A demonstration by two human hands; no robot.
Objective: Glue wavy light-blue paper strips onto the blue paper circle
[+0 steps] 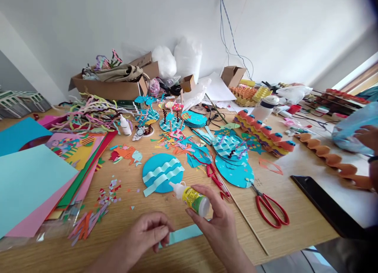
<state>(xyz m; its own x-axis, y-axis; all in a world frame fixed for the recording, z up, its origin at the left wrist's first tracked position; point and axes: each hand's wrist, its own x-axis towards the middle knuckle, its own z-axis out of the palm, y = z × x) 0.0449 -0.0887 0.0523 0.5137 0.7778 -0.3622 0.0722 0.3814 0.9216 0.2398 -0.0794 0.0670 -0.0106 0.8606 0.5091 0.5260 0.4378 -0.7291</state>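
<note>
- Much of the wooden table (298, 229) was covered with craft work. Bare wood showed only along the near edge around the hands and out at four o'clock, up to a black slab (325, 204).
- Coloured paper sheets (29, 182) filled nine o'clock and closed off that side.
- Several finished discs (234, 165), layered with wavy strips, lay piled at two o'clock and looked complete.
- One blue disc (162, 172) at twelve o'clock bore just two pale waves, so by comparison it seemed only part covered.
- Right hand (220, 225) was wrapped around a glue bottle (193, 198), with the nozzle aimed at ten o'clock, just short of that disc.
- Left hand (147, 231) had its fingertips pinched on a pale blue strip (184, 233), which lay flat between both hands near the table's front edge. Whether it carried glue could not be told.
- Red scissors (270, 210) and a thin stick (245, 220) lay at three o'clock, narrowing the room on that side.
- Another person's hand (366, 137) rested well apart, far out at two o'clock.
</note>
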